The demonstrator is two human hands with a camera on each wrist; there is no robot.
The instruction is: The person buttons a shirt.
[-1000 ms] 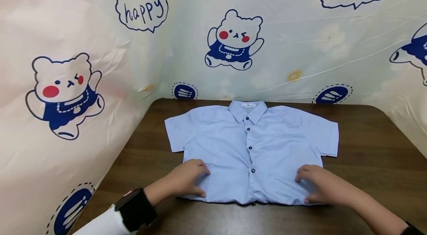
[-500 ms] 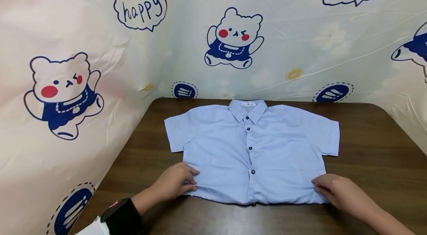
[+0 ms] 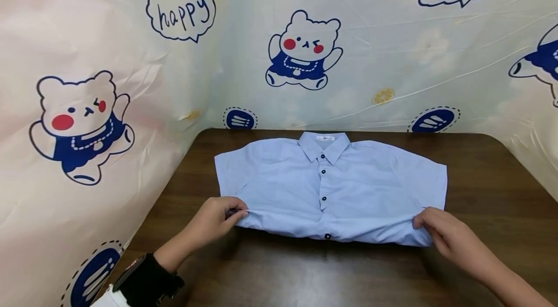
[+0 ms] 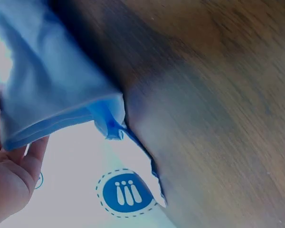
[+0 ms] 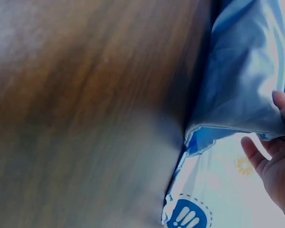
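A light blue short-sleeved button shirt lies front up on the table, collar toward the back, its lower part lifted. My left hand pinches the shirt's left side edge between thumb and fingers. On the other side my right hand pinches the right side edge. Between the hands the raised lower part droops in a shallow curve. In the left wrist view the left hand grips the cloth, which hangs over the wood. From the right wrist view, the right hand holds the opposite edge, with the fabric's underside partly showing.
The shirt rests on a dark brown wooden table with rounded back corners. A pale curtain printed with cartoon bears and "happy" bubbles stands behind and at the sides. A black band is on the left wrist.
Both hands went from hovering over or touching the shirt's lower sides to pinching its edges. They have raised the lower part off the table and away from the table's front.
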